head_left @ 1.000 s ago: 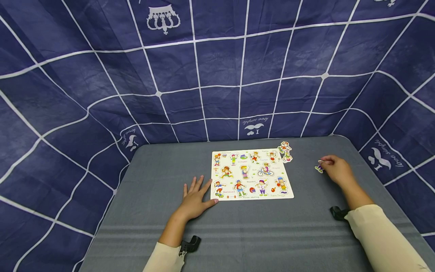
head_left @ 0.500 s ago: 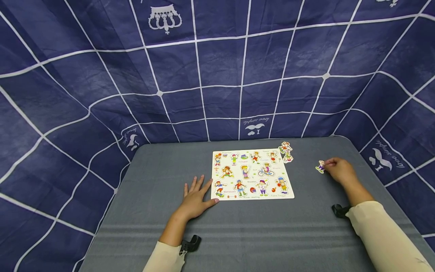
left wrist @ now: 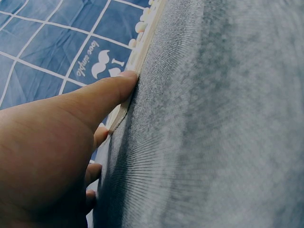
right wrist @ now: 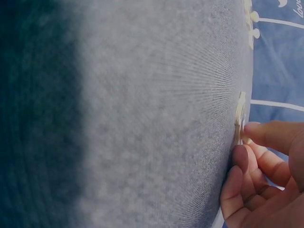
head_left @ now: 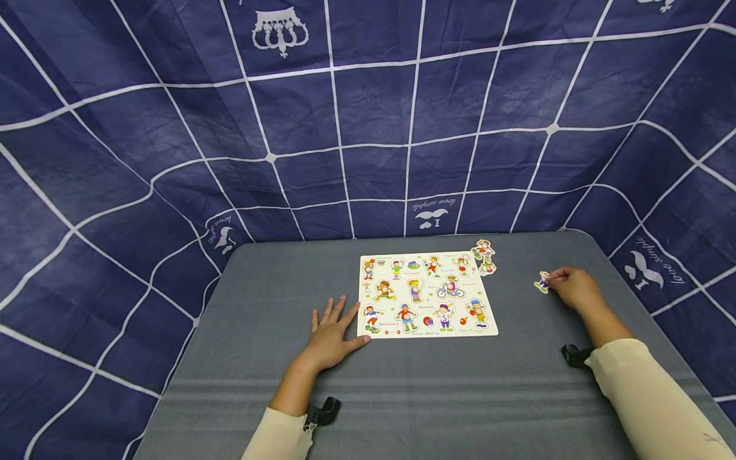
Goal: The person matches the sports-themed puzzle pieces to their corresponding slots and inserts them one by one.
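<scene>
Piece [head_left: 542, 283] right of board [head_left: 402, 291] seems at grasping step, right hand [head_left: 575, 289] pinching it; next needs steady grip; spread left hand [head_left: 329, 343] touches board.

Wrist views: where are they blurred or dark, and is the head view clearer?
Left wrist: grey fabric-covered table blurs toward the right edge; right wrist: dark, blurred band down the left side; head: clearer, fairly evenly lit, though tiny lettering on the white rectangular puzzle board is soft.

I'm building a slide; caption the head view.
Left hand touches a sports puzzle board; right hand pinches a loose puzzle piece.
</scene>
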{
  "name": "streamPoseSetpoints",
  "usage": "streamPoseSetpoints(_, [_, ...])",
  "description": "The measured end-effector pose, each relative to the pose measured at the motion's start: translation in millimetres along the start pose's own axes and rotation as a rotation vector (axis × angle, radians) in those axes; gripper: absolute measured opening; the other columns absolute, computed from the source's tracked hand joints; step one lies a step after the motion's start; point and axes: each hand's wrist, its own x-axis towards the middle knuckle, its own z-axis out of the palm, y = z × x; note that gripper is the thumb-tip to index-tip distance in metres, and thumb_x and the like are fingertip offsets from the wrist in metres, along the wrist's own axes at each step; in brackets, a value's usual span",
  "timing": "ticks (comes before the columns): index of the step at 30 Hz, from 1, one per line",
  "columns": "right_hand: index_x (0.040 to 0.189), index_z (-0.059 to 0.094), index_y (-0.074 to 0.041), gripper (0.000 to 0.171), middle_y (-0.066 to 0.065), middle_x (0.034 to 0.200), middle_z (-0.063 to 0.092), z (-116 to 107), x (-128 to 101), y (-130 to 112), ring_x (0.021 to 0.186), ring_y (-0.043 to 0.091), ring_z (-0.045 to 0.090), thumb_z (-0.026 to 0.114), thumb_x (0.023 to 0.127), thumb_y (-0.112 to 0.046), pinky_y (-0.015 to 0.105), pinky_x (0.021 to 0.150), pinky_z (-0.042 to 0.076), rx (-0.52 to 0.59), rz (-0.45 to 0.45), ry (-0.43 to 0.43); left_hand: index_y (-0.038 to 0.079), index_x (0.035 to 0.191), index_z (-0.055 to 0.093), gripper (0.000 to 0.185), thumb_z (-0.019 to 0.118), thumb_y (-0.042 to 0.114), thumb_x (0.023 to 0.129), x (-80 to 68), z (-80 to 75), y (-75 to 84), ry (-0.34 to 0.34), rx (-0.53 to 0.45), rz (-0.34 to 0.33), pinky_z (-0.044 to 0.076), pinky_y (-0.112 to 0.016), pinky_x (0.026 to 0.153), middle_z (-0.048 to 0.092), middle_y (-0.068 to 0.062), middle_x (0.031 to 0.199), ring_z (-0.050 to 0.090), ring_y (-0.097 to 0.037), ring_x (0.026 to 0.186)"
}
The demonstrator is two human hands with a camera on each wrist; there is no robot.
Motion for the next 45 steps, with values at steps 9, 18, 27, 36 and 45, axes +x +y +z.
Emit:
streamPoseSetpoints(9, [0.098,0.069,0.007,0.022,0.007,0.078,0.069,1.0,-3.3,-3.0,0.064,0.009,0.051,0.061,0.093,-0.014,0.027,0.059,0.037,0.022,-0.024,0.01,0.027,0.159,0.036,0.083,0.065,0.063,0.09,0.2,0.8,-1.0,-0.001,0.004,-0.004,-0.003,-0.069,0.122,0.019,-0.011,0.17,0.005,-0.038,0.159])
streamPoseSetpoints(18, [0.096,0.069,0.007,0.023,0.005,0.077,0.069,-0.6,-8.2,-7.1,0.061,0.001,0.048,0.064,0.094,-0.016,0.025,0.057,0.038,0.043,-0.047,0.008,0.025,0.159,0.036,0.083,0.066,0.061,0.09,-0.2,1.5,-1.6,0.006,-0.007,0.011,-0.003,-0.07,0.121,0.019,-0.013,0.17,0.005,-0.04,0.158])
streamPoseSetpoints(27, [0.095,0.07,0.003,0.021,0.002,0.077,0.069,-1.1,-10.8,-14.8,0.062,0.003,0.05,0.064,0.092,-0.018,0.024,0.059,0.038,0.048,-0.067,0.03,0.027,0.159,0.035,0.083,0.065,0.063,0.09,-0.2,-0.5,-1.0,-0.005,-0.006,-0.004,-0.004,-0.069,0.122,0.018,-0.011,0.17,0.004,-0.038,0.159])
streamPoseSetpoints(36, [0.099,0.07,0.004,0.021,0.015,0.088,0.073,-0.3,-16.7,-26.0,0.064,-0.003,0.049,0.065,0.093,-0.016,0.022,0.059,0.039,0.06,-0.099,0.025,0.028,0.159,0.035,0.083,0.064,0.063,0.09,0.0,-0.5,-0.8,-0.007,0.0,-0.004,-0.003,-0.069,0.122,0.018,-0.011,0.17,0.003,-0.038,0.159])
streamPoseSetpoints(45, [0.102,0.07,0.004,0.024,0.017,0.092,0.073,2.8,-21.5,-36.8,0.067,-0.008,0.049,0.066,0.094,-0.018,0.019,0.061,0.04,0.087,-0.108,0.034,0.028,0.159,0.035,0.083,0.064,0.064,0.09,1.3,0.5,-1.4,-0.002,0.0,0.002,-0.003,-0.068,0.122,0.018,-0.01,0.17,0.004,-0.038,0.159])
